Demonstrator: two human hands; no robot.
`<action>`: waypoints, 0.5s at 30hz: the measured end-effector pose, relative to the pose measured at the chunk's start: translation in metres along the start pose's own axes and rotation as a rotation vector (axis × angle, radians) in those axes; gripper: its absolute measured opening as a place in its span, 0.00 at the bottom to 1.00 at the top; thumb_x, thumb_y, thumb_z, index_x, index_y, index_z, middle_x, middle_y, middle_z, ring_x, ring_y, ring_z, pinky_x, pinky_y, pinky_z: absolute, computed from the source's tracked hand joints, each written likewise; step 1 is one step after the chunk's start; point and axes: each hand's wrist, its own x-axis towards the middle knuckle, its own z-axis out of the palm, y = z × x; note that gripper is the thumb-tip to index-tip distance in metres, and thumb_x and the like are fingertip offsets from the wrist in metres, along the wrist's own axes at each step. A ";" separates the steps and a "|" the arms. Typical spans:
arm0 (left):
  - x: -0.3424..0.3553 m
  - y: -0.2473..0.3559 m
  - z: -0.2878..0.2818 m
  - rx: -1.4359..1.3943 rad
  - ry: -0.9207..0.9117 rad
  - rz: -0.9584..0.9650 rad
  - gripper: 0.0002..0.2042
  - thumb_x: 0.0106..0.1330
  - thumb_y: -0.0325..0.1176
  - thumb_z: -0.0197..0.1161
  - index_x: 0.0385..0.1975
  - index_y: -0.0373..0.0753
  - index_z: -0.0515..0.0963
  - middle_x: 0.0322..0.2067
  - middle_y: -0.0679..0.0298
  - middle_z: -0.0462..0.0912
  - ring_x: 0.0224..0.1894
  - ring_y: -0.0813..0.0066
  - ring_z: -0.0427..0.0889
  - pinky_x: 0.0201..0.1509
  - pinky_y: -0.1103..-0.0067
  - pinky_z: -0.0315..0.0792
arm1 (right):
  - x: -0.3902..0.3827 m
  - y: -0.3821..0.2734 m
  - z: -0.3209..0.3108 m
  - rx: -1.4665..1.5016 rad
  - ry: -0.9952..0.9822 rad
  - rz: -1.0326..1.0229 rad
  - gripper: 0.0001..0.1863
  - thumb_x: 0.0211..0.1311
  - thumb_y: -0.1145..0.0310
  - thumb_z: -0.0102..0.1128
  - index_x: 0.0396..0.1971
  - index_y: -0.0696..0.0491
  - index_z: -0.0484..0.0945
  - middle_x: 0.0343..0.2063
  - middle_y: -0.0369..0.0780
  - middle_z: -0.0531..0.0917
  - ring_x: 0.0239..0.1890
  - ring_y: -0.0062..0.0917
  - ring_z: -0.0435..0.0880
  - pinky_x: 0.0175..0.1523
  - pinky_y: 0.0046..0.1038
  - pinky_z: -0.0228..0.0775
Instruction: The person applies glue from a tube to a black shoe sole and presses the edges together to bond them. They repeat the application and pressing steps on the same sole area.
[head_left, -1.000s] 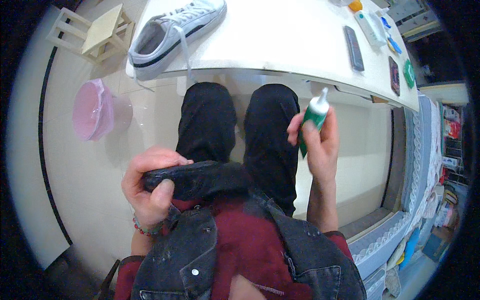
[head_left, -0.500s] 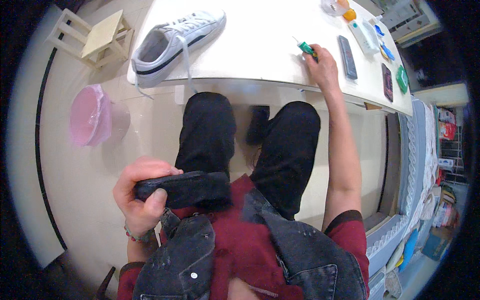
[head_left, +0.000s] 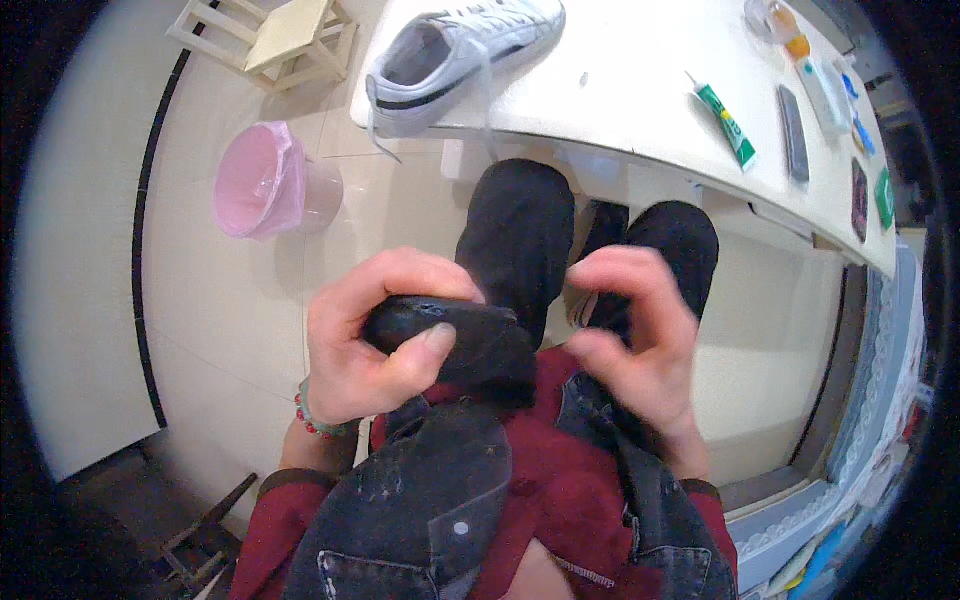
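Note:
My left hand [head_left: 345,345] grips a dark, long black object [head_left: 485,345], with the thumb below and fingers over the top. A shiny wet-looking streak runs along its upper edge, and its exact kind is unclear. To the right of it, my right hand [head_left: 655,340] hovers over my lap with thumb and fingers curved apart and nothing between them. On the white table [head_left: 610,110] lies a green tube [head_left: 727,128] with a thin pale nozzle. A white sneaker [head_left: 410,95] with a dark stripe stands at the table's left end, one lace hanging over the edge.
A dark flat bar-shaped item [head_left: 793,132], a white box [head_left: 825,95], a phone-like dark item [head_left: 860,200] and a green case [head_left: 884,198] lie along the table's right side. A pink lined bin [head_left: 265,185] and a small cream chair [head_left: 290,40] stand at left on the floor.
My right hand has let go of the green tube, which now lies on the table, and has come back over my lap. The whole view has shifted; my left hand still holds the black object.

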 end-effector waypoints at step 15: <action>-0.017 -0.015 0.021 -0.028 0.031 -0.018 0.12 0.51 0.25 0.60 0.37 0.32 0.72 0.37 0.56 0.76 0.39 0.74 0.75 0.46 0.79 0.70 | 0.003 -0.015 0.037 0.090 -0.047 -0.086 0.18 0.41 0.78 0.69 0.36 0.55 0.75 0.34 0.38 0.78 0.38 0.30 0.76 0.45 0.27 0.67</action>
